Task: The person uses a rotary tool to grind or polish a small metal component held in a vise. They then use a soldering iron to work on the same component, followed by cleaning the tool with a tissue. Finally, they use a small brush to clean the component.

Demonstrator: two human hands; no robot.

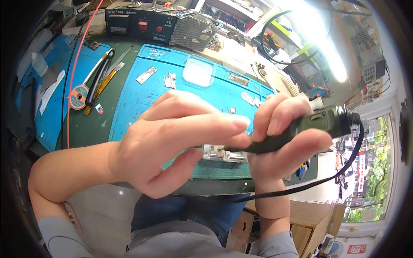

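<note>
My right hand (284, 146) grips a dark olive, pen-like powered tool (314, 124) with a black cable at its rear, its narrow front pointing left. My left hand (180, 137) is curled around the tool's front, index finger stretched over it and thumb bent below; what its fingertips hold is hidden. Below and behind the tool's tip, a silver metal fixture (234, 155) rests on the blue work mat (129, 103), partly covered by my hands. Small metal plates (146, 74) and a clear plastic tray (198, 71) lie farther back on the mat.
A black device with red switches (142, 28) stands at the back. Leftward are a second blue mat (38, 120), a solder-wick spool (78, 96), tweezers, other hand tools (99, 77) and a red wire. A lamp (331, 56) glows upper right, above shelving and a window.
</note>
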